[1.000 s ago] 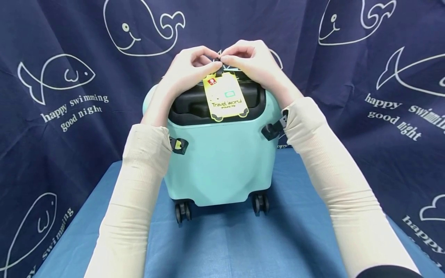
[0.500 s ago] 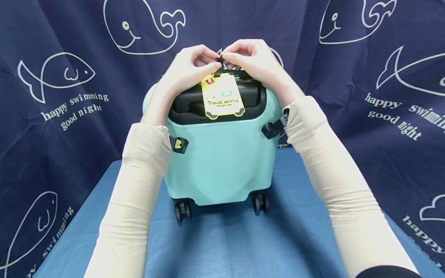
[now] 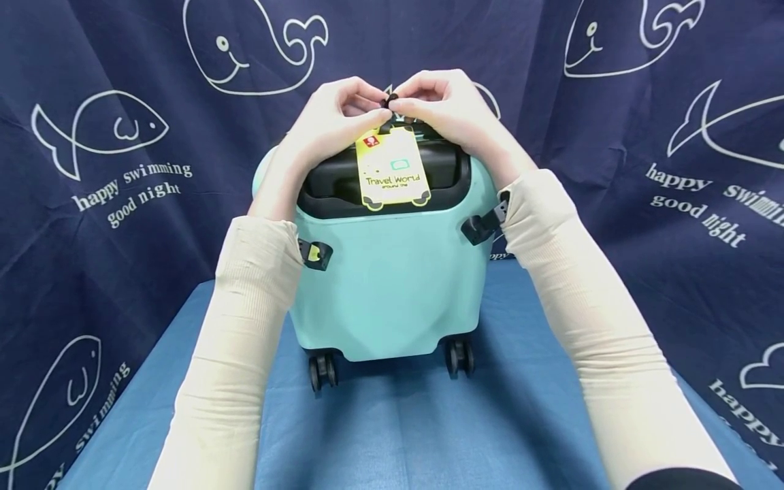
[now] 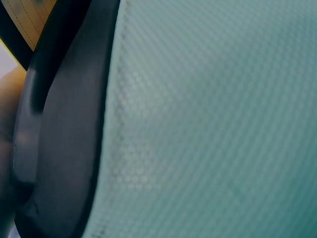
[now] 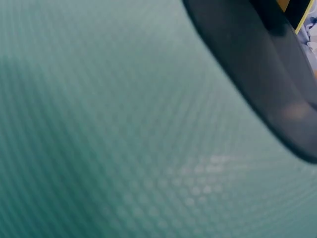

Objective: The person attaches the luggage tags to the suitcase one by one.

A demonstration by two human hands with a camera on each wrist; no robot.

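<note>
A mint-green suitcase (image 3: 392,286) stands upright on its black wheels. Over the black handle recess at its top hangs a yellow luggage tag (image 3: 394,167) printed "Travel World". Above the tag, my left hand (image 3: 339,116) and my right hand (image 3: 450,112) meet, both pinching the tag's black strap (image 3: 390,100) between thumb and fingers. Fingertips hide most of the strap, so how it is fastened cannot be seen. The left wrist view is filled by the suitcase's textured shell (image 4: 208,119) and black trim; the right wrist view likewise shows the shell (image 5: 124,119) and trim.
Under the suitcase lies a blue cloth (image 3: 392,429) over the table. A dark blue curtain (image 3: 429,34) with white whale and fish drawings hangs behind and at both sides. Black wrist-camera mounts (image 3: 316,256) sit at the cream sleeves' cuffs, close to the suitcase front.
The tag has swung slightly left and straightened, then stayed nearly still. Both hands keep their place, and the black strap between the fingertips has shifted a little and looks more bunched.
</note>
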